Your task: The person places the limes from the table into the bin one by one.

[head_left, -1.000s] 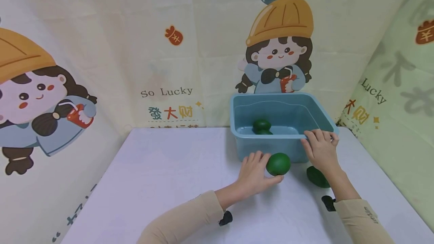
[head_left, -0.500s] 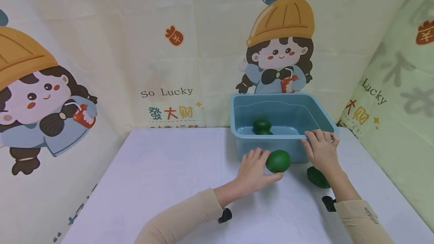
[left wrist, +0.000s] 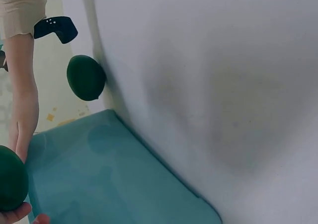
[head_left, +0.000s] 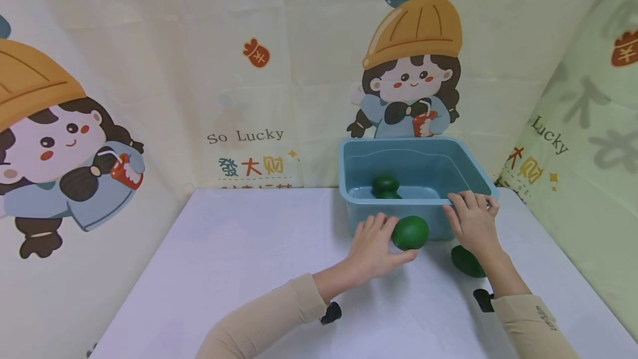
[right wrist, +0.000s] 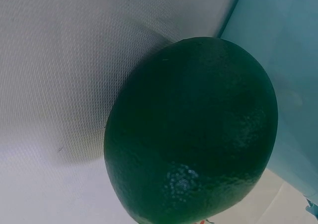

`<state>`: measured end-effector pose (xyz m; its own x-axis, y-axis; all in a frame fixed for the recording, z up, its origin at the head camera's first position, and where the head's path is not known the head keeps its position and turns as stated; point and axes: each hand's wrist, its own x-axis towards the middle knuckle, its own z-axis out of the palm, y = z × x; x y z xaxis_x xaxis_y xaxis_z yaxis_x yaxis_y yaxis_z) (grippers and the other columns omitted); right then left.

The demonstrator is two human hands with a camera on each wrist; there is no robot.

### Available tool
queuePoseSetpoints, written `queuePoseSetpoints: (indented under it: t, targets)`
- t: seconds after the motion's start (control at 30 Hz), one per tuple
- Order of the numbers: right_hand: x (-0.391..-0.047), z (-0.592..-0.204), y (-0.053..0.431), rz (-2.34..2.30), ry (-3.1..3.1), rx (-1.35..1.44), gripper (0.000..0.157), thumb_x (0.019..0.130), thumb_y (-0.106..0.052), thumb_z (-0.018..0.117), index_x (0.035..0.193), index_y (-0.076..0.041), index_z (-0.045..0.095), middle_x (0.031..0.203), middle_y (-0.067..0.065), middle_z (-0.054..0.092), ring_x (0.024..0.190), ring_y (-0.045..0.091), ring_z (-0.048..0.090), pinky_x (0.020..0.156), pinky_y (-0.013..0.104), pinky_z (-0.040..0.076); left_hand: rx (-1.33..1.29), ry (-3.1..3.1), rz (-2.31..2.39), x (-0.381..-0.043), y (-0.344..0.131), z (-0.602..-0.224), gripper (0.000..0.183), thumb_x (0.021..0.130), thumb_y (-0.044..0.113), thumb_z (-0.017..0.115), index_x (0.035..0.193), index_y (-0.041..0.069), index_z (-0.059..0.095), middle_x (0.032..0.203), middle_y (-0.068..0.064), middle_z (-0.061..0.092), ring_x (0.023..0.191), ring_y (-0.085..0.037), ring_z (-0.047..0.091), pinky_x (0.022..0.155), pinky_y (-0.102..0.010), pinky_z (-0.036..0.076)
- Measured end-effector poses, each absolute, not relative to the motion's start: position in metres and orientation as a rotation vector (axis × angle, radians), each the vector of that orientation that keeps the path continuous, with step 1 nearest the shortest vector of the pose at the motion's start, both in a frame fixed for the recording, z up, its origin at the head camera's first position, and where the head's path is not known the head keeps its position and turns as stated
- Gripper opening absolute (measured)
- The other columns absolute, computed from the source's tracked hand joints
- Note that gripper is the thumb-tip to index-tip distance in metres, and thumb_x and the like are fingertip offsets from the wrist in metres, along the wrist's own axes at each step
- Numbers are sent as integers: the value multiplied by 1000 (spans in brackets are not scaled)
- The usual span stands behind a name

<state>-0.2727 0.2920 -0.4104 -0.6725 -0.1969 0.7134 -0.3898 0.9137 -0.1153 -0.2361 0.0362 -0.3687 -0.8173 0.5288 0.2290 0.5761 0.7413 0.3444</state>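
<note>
My left hand holds a green oval fruit between thumb and fingers, raised in front of the blue bin. The left wrist view shows this held fruit at its lower left edge, fingertips against it. At the bin's front right corner, my right hand grips the rim, fingers hooked over it. A second green fruit lies on the table below my right wrist, partly hidden by it; that fruit also shows in the left wrist view. Inside the bin are two more green fruits.
The bin stands at the back of a white-covered table. Behind it hangs a cream cloth printed with cartoon figures. Black wrist devices show beneath the beige sleeves.
My left hand has lifted the fruit a little higher along the bin's front. The right hand has stayed on the rim, and the bin and other fruits have not moved.
</note>
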Motion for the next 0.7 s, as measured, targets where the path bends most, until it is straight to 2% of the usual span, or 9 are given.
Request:
queuePoseSetpoints:
  t: [0.5,0.7]
  targets:
    - [-273,-411,292,326,-2338,406,64,95,-53,18,106,1,50,97,20,44,92,39,36,82,59,11,-898,-2813,-642,-240,37,-356,65,79,61,52,127,18,46,111,5,46,93,-10,38,81,-28,36]
    - [-273,-411,292,325,-2339,406,63,95,-53,18,106,0,50,97,20,44,92,39,36,82,59,11,-899,-2779,-676,-243,36,-351,65,79,61,53,127,18,46,115,4,45,99,-11,39,83,-29,36]
